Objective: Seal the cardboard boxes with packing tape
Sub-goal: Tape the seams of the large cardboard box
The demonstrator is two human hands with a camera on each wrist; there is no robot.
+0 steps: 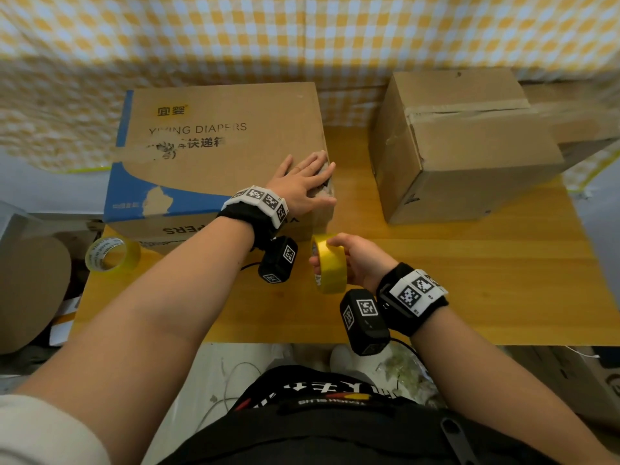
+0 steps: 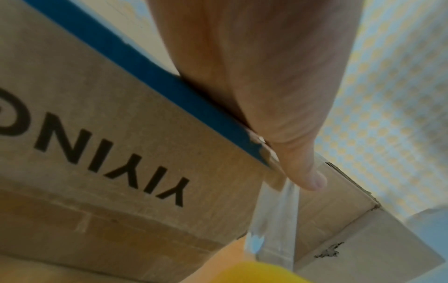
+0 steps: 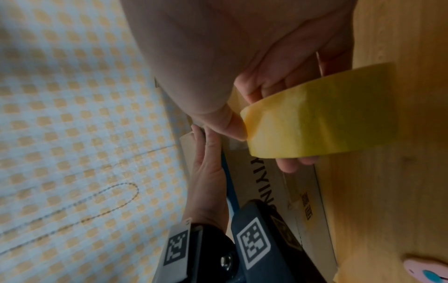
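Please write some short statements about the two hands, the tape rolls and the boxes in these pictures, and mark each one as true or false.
1. The right hand grips a yellow tape roll. True.
2. The left hand lies flat on the plain box. False: it presses the printed diaper box; the plain cardboard box is untouched.
3. A second tape roll lies on the wooden table. True.
4. The two boxes touch. False: bare table shows between them.
5. A tape strip runs from the diaper box's corner toward the held roll. True.

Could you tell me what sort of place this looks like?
Probably a makeshift home packing station, not a warehouse: a small wooden table against a yellow checked cloth backdrop, with two used cardboard boxes and a spare tape roll.
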